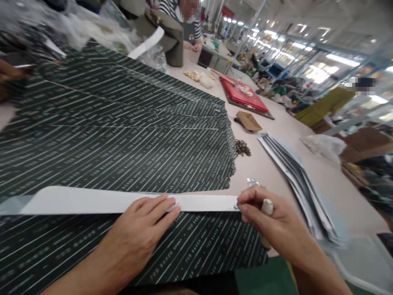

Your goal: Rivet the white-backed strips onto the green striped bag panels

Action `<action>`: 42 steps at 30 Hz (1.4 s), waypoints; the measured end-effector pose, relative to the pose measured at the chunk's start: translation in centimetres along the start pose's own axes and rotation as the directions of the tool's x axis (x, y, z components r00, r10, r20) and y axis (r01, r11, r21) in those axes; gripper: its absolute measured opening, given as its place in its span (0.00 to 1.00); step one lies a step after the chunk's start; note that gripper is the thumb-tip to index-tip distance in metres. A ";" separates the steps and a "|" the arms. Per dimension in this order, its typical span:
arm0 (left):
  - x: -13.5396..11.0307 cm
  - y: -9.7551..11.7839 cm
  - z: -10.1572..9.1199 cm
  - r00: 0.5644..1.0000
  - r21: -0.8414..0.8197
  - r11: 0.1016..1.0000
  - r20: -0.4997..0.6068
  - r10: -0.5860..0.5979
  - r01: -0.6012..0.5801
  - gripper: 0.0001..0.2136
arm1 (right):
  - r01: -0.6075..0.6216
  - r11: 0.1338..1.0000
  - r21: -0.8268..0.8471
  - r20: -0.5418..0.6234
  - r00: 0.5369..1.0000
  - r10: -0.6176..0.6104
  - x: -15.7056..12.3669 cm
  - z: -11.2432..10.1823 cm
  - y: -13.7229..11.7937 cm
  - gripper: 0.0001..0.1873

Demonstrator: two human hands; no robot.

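Note:
A large dark green sheet [123, 139] printed with pale lettered stripes covers the table in front of me. Across its near part lies a long white strip [92, 200]. My left hand [147, 225] rests flat on the strip, fingers stretched out and pressing it down. My right hand [270, 221] pinches the strip's right end between thumb and fingers; a pale cover sits on one finger. A bit of clear film [253, 182] shows just beyond that hand.
To the right lies a fanned stack of flat sheets [294, 176]. Farther back sit a small pile of dark metal bits [242, 147], a brown paper pouch [248, 121] and a red board [242, 94]. A person in a striped top [187, 28] works at the far end.

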State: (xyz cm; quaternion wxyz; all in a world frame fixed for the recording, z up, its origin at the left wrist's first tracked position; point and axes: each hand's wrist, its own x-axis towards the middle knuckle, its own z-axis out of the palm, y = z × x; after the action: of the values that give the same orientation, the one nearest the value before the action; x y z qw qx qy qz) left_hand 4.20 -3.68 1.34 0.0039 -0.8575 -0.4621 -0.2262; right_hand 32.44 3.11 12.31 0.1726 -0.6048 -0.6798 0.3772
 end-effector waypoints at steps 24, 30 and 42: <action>-0.2 0.0 -0.1 1.000 -0.006 1.000 0.014 -0.016 0.016 0.16 | 0.269 0.921 -0.280 0.396 0.907 -0.145 7.0 10.3 -3.8 0.08; -0.2 0.0 -0.1 0.998 -0.004 1.000 0.061 -0.018 0.018 0.17 | 0.071 0.879 0.471 0.036 0.994 -0.099 5.1 7.0 -4.8 0.08; 0.6 -0.5 -0.8 0.994 -0.028 0.999 0.103 0.029 -0.026 0.16 | 0.168 -0.018 0.986 -0.159 0.958 0.238 7.0 10.9 -1.0 0.11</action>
State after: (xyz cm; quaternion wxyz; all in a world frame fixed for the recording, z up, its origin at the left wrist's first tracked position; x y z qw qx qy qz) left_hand 3.74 -3.12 2.19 -0.0282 -0.8743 -0.4466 -0.1878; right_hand 22.76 6.48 4.37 0.6370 -0.3628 -0.1572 0.6617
